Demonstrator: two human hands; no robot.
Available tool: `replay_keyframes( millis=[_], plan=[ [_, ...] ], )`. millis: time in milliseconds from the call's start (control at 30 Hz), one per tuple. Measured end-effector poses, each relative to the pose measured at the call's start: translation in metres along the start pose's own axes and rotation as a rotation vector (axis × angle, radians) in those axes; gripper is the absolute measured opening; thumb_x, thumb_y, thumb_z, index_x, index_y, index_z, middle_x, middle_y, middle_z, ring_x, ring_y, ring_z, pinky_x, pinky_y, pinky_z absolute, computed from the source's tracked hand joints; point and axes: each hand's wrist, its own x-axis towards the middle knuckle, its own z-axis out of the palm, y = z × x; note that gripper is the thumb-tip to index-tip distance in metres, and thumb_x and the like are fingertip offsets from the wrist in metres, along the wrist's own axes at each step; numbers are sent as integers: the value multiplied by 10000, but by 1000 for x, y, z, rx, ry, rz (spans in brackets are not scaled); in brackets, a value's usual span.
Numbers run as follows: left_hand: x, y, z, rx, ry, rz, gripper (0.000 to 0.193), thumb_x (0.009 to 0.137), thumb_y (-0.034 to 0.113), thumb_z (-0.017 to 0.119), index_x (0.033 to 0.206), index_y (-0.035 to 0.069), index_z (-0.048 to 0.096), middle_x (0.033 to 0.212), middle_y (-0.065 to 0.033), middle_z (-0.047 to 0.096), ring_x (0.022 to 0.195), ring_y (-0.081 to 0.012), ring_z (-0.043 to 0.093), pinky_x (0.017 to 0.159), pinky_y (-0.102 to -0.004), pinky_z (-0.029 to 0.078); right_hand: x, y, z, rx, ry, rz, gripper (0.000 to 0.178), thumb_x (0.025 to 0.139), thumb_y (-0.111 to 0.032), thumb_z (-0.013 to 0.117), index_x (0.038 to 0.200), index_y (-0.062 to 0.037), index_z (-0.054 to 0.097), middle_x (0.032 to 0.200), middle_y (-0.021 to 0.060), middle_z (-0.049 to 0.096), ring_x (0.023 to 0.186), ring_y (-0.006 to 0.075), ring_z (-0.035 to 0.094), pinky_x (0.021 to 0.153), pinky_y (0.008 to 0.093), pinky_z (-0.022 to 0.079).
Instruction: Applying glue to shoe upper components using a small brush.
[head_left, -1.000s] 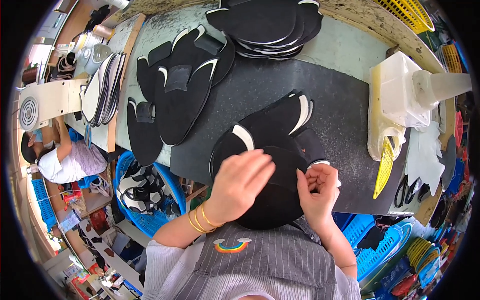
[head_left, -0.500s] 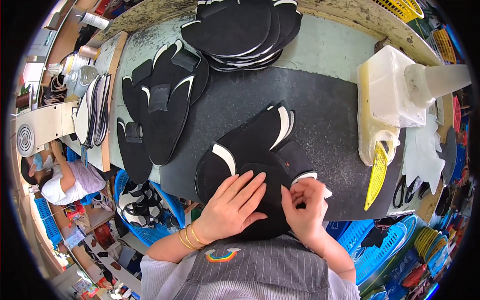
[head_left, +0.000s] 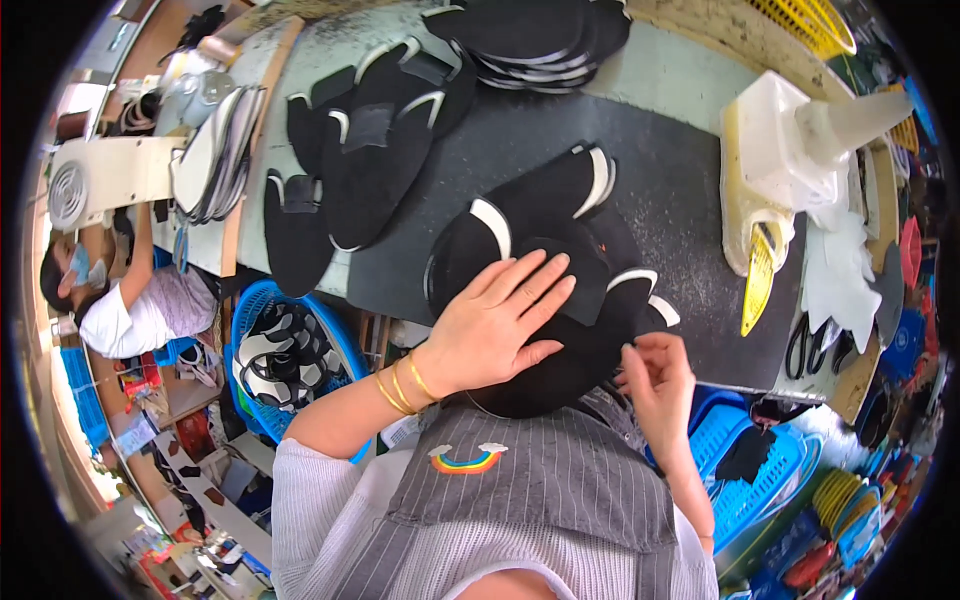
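A small stack of black fabric pieces with white curved edging, like shoe uppers [head_left: 470,255], lies on the dark mat at the table's front edge. My left hand [head_left: 500,325] rests flat on the top piece, fingers stretched out and thumb spread. Under its fingertips is a darker square flap [head_left: 590,282]. My right hand [head_left: 660,385] is at the stack's right edge, below a white-edged tip [head_left: 663,310]. Its fingers are loosely curled, with the thumb apart, and nothing shows between them.
More black pieces lie at the left [head_left: 385,165], with a pile [head_left: 540,45] at the back. A white plastic container [head_left: 775,150] stands right, near a yellow-handled blade [head_left: 760,285] and scissors [head_left: 797,348]. Blue baskets [head_left: 240,335] stand below the table. Another person [head_left: 120,300] sits far left.
My right hand has drawn back from the stack's edge and its fingers have loosened. My left hand stays flat on the pieces. The whole view has shifted, so the table appears higher.
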Motion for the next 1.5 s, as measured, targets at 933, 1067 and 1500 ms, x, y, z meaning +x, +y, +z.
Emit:
replay_keyframes(
  millis=[933,1067,1500],
  plan=[
    [-4,-286,-70,-42,578,-791,350,884,353,570,898,21,681,832,-168,667,825,-357,638,755,-415,503,14,-49,22,184,-31,-259,69,945,-87,514,917,-24,510,698,60,584,573,98,539,531,216,452],
    [-36,-368,-80,94,693,-1302,561,722,444,732,944,-60,626,998,-286,625,987,-411,597,847,-464,471,3,-52,19,82,-34,-208,27,919,-22,528,918,2,517,721,64,605,623,93,574,576,213,482],
    [-11,-435,-153,-344,778,-953,666,674,274,784,1158,-100,521,1055,-249,632,934,-335,633,859,-405,480,36,-78,38,-353,-246,-574,91,793,23,652,864,-5,605,716,98,635,611,171,628,552,262,479]
  ],
)
